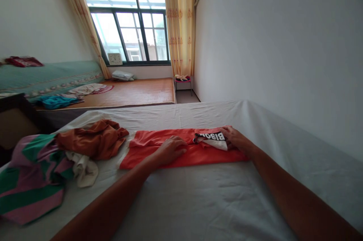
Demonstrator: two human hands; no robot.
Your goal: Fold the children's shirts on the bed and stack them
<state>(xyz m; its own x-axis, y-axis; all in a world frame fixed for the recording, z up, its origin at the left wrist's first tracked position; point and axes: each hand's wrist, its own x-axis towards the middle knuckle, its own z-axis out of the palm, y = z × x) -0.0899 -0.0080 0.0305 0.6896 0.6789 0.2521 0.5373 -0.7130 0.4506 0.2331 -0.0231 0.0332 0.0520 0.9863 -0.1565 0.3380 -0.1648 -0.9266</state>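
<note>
At frame centre, the left hand [170, 150] lies flat, fingers together, on the orange garment [159, 143]; the right hand [234, 138] pinches its printed end.

My right hand [234, 137] covers the far end of the orange garment [181, 150], so its printed label [212, 137] reads only partly. The striped cloth [31, 180] runs off the left edge, and the clock [115, 58] on the sill is too small for me to read.

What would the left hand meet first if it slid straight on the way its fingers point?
The left hand lies flat on the orange garment, fingers pointing right. It would probably first meet the black-and-white printed fold, near the right hand.
</note>
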